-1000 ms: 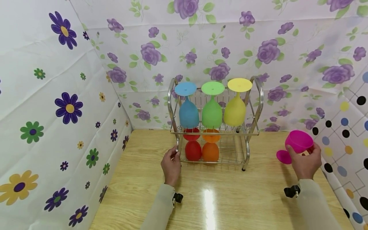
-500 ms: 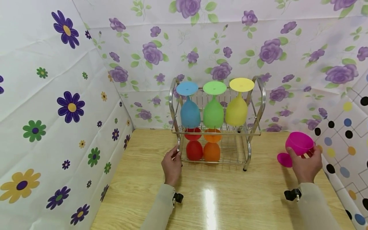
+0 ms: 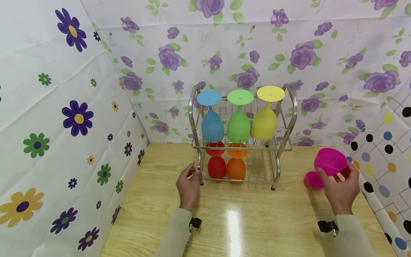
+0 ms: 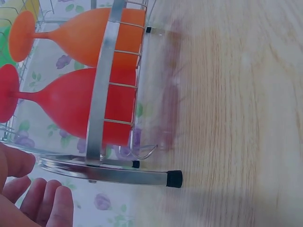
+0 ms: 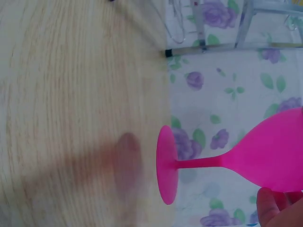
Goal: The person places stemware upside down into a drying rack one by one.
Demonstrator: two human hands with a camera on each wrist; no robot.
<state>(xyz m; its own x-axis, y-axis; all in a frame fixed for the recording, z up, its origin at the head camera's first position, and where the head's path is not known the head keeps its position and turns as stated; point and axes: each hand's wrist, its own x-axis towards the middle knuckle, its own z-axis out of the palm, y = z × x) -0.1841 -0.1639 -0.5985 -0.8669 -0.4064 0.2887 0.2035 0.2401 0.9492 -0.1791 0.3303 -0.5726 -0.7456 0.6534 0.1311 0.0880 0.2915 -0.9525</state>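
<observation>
In the head view my right hand (image 3: 341,189) holds a pink wine glass (image 3: 330,161) by its bowl, mouth up. The right wrist view shows the foot of the pink wine glass (image 5: 166,165) raised above the table. My left hand (image 3: 188,187) is beside the left leg of a two-tier metal dish rack (image 3: 277,171); its fingers (image 4: 60,205) are loosely bent and hold nothing. Upside down on the top tier are a blue glass (image 3: 212,126), a green glass (image 3: 238,126) and a yellow glass (image 3: 264,125). Below them, a red glass (image 3: 217,167) and an orange glass (image 3: 236,169) stand inverted.
The rack stands at the back of a wooden table (image 3: 257,221), near a flower-print backdrop (image 3: 144,53). A daisy-print sheet (image 3: 51,150) borders the left side, and a dotted sheet (image 3: 379,167) the right side.
My left hand has let go of the rack's leg and shifted slightly left. My right hand, still holding the pink wine glass, has moved a little toward me, and the glass slightly left.
</observation>
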